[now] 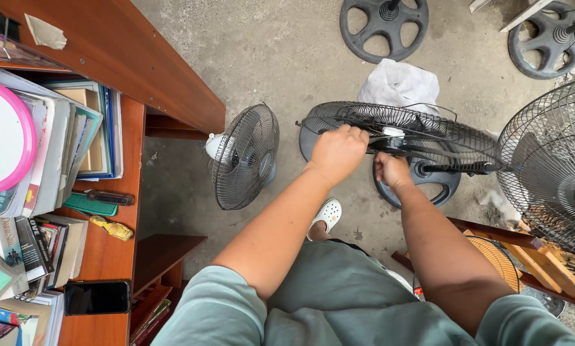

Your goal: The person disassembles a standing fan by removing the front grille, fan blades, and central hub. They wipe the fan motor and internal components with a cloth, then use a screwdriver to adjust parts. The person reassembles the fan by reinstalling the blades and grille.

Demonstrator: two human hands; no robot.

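Closest to me are the grey-green shorts (pixel 339 295) and my two forearms reaching forward over them, with one white clog (pixel 327 214) showing on the concrete floor (pixel 268 57) below. My left hand (pixel 337 152) is curled into a fist over the near rim of a black wire fan guard (pixel 428 134), fingers wrapped around the wires. My right hand (pixel 392 170) sits just beside it, lower, closed around something under the guard; I cannot tell exactly what it pinches. The guard looks like a round cage of thin black wires, tilted nearly edge-on to me, with a dark hub and a small white piece near its middle. It lies over a round black fan base (pixel 428 182) on the floor and stretches away to the right of both fists. A white plastic bag (pixel 399 82) rests right behind it. A small standing fan (pixel 244 157) is on the floor to the left, near the wooden shelf unit (pixel 121 57) full of books (pixel 57 141). A larger fan cage (pixel 550 160) stands at the right edge of my view.
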